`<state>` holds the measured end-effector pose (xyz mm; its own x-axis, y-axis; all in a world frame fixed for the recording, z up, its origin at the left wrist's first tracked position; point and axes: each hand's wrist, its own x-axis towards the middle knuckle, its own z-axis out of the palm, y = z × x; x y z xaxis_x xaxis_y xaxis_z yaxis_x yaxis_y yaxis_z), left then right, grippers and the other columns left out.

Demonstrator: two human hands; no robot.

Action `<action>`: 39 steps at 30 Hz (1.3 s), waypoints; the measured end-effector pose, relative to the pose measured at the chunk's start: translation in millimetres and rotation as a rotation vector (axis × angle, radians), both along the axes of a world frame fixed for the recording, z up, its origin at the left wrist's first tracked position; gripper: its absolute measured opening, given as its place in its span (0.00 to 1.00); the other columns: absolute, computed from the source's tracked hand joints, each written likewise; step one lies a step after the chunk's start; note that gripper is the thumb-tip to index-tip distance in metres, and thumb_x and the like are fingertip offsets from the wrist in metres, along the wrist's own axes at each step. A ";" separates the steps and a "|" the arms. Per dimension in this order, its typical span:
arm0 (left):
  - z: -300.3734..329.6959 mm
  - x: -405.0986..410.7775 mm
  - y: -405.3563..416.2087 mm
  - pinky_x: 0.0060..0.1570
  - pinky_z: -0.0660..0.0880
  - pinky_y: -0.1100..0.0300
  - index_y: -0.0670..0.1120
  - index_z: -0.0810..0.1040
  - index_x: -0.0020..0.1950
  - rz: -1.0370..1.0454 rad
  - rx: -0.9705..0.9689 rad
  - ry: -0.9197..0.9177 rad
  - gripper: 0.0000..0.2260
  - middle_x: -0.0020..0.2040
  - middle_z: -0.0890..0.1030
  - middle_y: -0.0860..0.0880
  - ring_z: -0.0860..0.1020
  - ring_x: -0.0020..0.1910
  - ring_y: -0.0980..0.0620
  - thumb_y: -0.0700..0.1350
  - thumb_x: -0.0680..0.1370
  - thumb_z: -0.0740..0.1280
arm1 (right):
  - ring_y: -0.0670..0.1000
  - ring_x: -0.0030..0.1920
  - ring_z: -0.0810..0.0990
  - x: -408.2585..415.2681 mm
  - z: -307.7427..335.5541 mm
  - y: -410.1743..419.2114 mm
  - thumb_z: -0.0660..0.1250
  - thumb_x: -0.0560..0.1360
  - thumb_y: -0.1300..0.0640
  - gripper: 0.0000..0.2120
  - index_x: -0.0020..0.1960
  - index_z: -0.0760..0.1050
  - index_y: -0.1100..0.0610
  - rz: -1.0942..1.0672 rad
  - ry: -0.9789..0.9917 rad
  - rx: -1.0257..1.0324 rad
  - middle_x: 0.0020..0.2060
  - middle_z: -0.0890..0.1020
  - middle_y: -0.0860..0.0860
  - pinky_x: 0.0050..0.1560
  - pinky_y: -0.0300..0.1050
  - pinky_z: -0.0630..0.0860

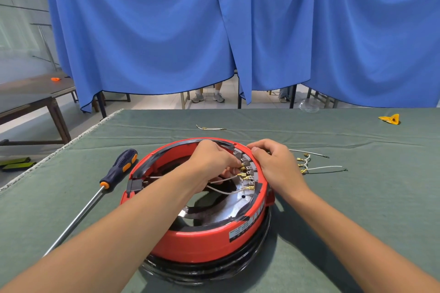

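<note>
Hands both worked at the red casing point(202, 242) (middle of the surface point(357, 197)): left hand point(214, 159) pinched a brass connector point(242, 168) inside its rim, right hand point(276, 164) gripped that rim; screwdriver point(114, 173) lay just left.

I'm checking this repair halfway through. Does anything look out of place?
Yes. Several white wires lie loose on the cloth right of the red appliance, plugged into nothing; another wire lies behind it. The left hand pinches a brass connector inside.
</note>
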<state>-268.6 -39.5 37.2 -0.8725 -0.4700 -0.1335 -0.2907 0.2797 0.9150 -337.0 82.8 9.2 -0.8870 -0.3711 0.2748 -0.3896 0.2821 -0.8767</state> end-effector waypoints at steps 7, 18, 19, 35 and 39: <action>-1.9 0.2 -4.2 0.25 0.69 0.67 0.42 0.84 0.37 -0.050 -0.029 -0.007 0.04 0.30 0.81 0.48 0.73 0.23 0.57 0.39 0.72 0.72 | 0.49 0.47 0.80 -0.4 -0.7 0.3 0.61 0.78 0.59 0.10 0.49 0.81 0.56 -0.003 0.005 0.002 0.44 0.83 0.48 0.51 0.51 0.77; -5.9 -0.5 -10.3 0.21 0.69 0.68 0.48 0.81 0.31 -0.155 -0.305 -0.009 0.09 0.23 0.77 0.55 0.72 0.21 0.61 0.45 0.71 0.75 | 0.49 0.44 0.81 0.3 -1.1 0.1 0.60 0.78 0.58 0.10 0.49 0.80 0.54 0.004 -0.006 0.005 0.42 0.82 0.48 0.47 0.51 0.78; -6.3 0.2 -10.9 0.21 0.69 0.68 0.48 0.81 0.31 -0.162 -0.320 -0.007 0.09 0.23 0.77 0.55 0.73 0.21 0.60 0.46 0.71 0.75 | 0.50 0.45 0.81 0.7 -1.2 0.2 0.60 0.78 0.58 0.10 0.49 0.80 0.54 0.005 -0.008 0.003 0.42 0.82 0.48 0.48 0.51 0.78; -3.1 2.2 -9.4 0.22 0.67 0.70 0.44 0.84 0.34 -0.205 -0.501 0.085 0.07 0.24 0.78 0.49 0.70 0.20 0.58 0.44 0.72 0.74 | 0.50 0.47 0.81 1.5 -0.3 -0.1 0.60 0.78 0.58 0.09 0.49 0.79 0.54 0.009 -0.012 -0.003 0.44 0.82 0.48 0.50 0.52 0.78; -3.3 2.8 -8.8 0.20 0.66 0.70 0.45 0.83 0.32 -0.209 -0.477 0.094 0.08 0.24 0.78 0.50 0.70 0.20 0.59 0.44 0.71 0.74 | 0.51 0.46 0.81 1.9 -0.4 0.1 0.60 0.78 0.58 0.09 0.49 0.79 0.54 0.012 -0.018 -0.001 0.43 0.82 0.49 0.49 0.54 0.79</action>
